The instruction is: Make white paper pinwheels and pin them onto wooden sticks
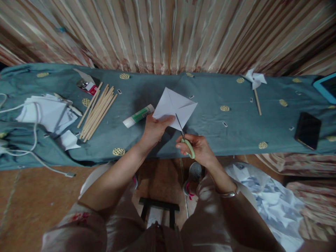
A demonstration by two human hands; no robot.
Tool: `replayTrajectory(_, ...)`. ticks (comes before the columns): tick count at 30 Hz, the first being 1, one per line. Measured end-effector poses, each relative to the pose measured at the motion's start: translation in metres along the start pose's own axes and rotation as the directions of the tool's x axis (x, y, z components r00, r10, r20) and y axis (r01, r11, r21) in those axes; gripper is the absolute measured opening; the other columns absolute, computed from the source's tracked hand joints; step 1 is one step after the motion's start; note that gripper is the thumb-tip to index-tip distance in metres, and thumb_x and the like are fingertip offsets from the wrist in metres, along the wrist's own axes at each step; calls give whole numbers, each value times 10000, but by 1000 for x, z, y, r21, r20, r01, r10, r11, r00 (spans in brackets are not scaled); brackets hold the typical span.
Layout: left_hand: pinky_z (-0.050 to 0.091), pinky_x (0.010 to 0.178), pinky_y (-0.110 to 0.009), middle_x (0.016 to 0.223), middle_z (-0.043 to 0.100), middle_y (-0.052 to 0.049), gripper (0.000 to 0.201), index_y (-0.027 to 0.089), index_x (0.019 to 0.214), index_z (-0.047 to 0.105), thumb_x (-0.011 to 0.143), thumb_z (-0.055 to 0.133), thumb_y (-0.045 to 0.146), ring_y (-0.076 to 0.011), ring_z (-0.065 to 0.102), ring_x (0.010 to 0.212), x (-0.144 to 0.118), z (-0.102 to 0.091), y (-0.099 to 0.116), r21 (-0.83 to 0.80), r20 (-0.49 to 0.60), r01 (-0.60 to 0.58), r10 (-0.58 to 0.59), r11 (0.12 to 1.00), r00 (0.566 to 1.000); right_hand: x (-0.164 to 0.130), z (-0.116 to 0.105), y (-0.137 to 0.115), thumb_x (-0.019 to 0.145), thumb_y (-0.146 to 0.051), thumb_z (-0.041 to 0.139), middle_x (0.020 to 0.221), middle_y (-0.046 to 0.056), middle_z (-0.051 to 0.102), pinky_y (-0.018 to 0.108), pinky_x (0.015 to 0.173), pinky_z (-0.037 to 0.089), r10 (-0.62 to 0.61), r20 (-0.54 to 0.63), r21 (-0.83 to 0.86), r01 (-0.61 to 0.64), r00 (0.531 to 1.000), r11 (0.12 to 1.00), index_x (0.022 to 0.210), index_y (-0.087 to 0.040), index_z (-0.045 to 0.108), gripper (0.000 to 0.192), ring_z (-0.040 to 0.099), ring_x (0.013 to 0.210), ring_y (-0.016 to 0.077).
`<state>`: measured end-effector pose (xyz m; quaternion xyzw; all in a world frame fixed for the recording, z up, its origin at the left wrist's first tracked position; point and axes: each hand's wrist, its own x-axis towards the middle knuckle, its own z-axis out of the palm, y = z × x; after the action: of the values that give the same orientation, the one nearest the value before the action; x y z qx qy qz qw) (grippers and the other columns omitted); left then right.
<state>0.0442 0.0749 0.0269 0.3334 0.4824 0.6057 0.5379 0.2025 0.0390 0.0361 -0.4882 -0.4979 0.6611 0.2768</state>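
Cutting creased paper square [174,106] held by left hand [154,128], right hand [195,147] clamping scissors [183,136] at 6 o'clock corner, first diagonal barely started.

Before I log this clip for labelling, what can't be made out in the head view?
- Scissors: handle loops mostly covered by the right hand.
- White paper square: near corner hidden under the left hand; how far the cut runs is unclear.
- Blue tablet: cut off by the right edge.
- Glue stick: label print too small to read.
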Motion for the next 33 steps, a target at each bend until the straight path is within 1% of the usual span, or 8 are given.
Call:
replayTrajectory(5,519,683,-278,779,730,-36,217,140,784,703,604,791,225,-150,636,683,0,-1,-1,8,5,5,-5,1000,1000,1,-1,3,581,-555,826,538,-46,548,201,459,391,-12,0,11,12,1000,1000,700,-174,645,438,479,479,70)
replayTrajectory(11,511,686,-265,742,708,-12,198,134,781,696,616,780,205,-124,624,656,0,-1,0,2,13,15,-15,1000,1000,1,0,2,589,-516,837,528,-49,539,193,441,368,-48,5,26,48,999,999,650,-169,632,407,455,464,58)
replayTrajectory(18,507,654,-260,731,702,-12,190,131,768,688,616,772,207,-119,615,633,1,-1,-1,-1,11,6,-6,1000,1000,2,2,1,542,-505,862,527,-51,541,199,422,374,-15,-26,59,16,1000,998,644,-168,638,418,456,445,59)
replayTrajectory(24,513,680,-268,745,709,-19,213,129,798,689,624,766,223,-126,623,649,0,-2,0,18,15,15,-15,1000,1000,1,3,1,568,-527,841,527,-51,536,202,425,375,-37,-18,39,38,999,999,635,-166,630,423,453,449,59)
replayTrajectory(26,515,681,-273,750,711,-22,206,127,796,688,630,764,223,-132,629,655,-1,-2,1,27,20,6,-6,1000,1000,1,3,2,564,-537,839,533,-50,543,204,435,387,-24,-24,34,25,999,999,658,-168,636,432,470,459,66)
replayTrajectory(30,533,705,-286,789,724,-30,200,138,793,693,633,769,229,-150,658,698,2,-3,0,16,20,-6,6,1000,1000,-1,0,10,557,-552,836,555,-48,566,223,470,416,-1,-35,-41,0,999,999,792,-170,663,481,510,493,93)
replayTrajectory(31,542,723,-292,802,729,-31,195,146,787,694,631,771,235,-156,668,717,3,-3,0,9,17,-12,12,1000,1000,-2,-3,12,573,-552,828,559,-50,564,222,471,406,-15,-37,-93,11,999,996,822,-168,669,484,505,496,93)
replayTrajectory(33,559,762,-313,829,739,-29,192,161,773,691,625,773,250,-172,684,760,6,-6,2,-13,5,-37,37,999,999,-5,-9,15,624,-539,805,543,-59,537,214,458,359,-69,-51,-253,54,996,966,857,-163,686,458,470,481,84)
